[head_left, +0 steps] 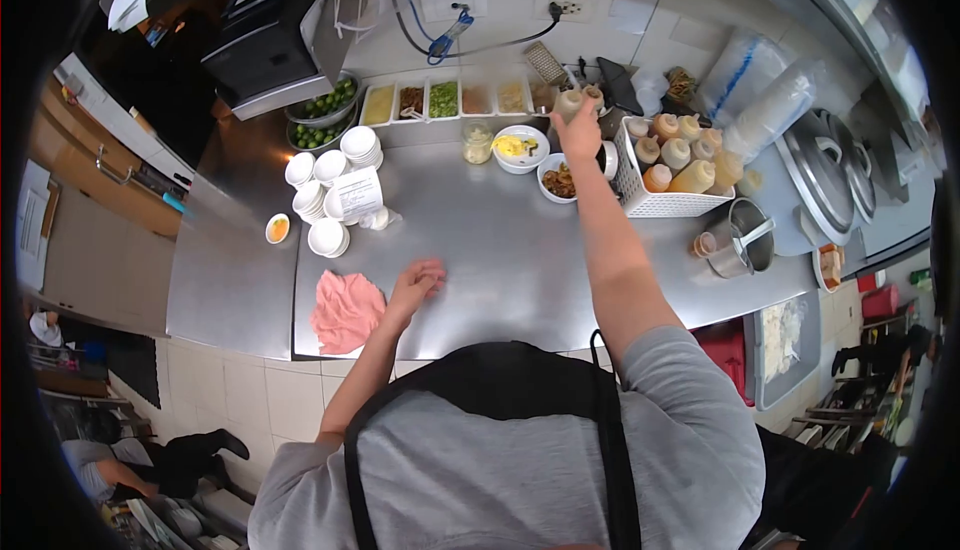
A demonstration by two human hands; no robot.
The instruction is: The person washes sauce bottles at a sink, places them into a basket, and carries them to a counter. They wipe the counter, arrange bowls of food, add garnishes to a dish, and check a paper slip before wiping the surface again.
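At the back of the steel counter (450, 240), my right hand (578, 136) is stretched forward with its fingers closed around a pale-topped bottle (569, 104). A second similar bottle top (593, 95) shows right beside it. The bottles' lower parts are hidden behind the hand. Left of that hand stands a white bowl with yellow food (521, 149), and nearer to me a white bowl of brown food (557, 180). My left hand (416, 287) hovers low over or rests on the counter's front, fingers loosely bent and holding nothing. A crumpled pink cloth (346, 312) lies to its left.
Stacked white cups (325, 200) with a paper label stand at left, near a small orange-filled cup (278, 229). A white basket of squeeze bottles (665, 202) and a metal pot (742, 245) are at right. Topping containers (444, 100) line the back.
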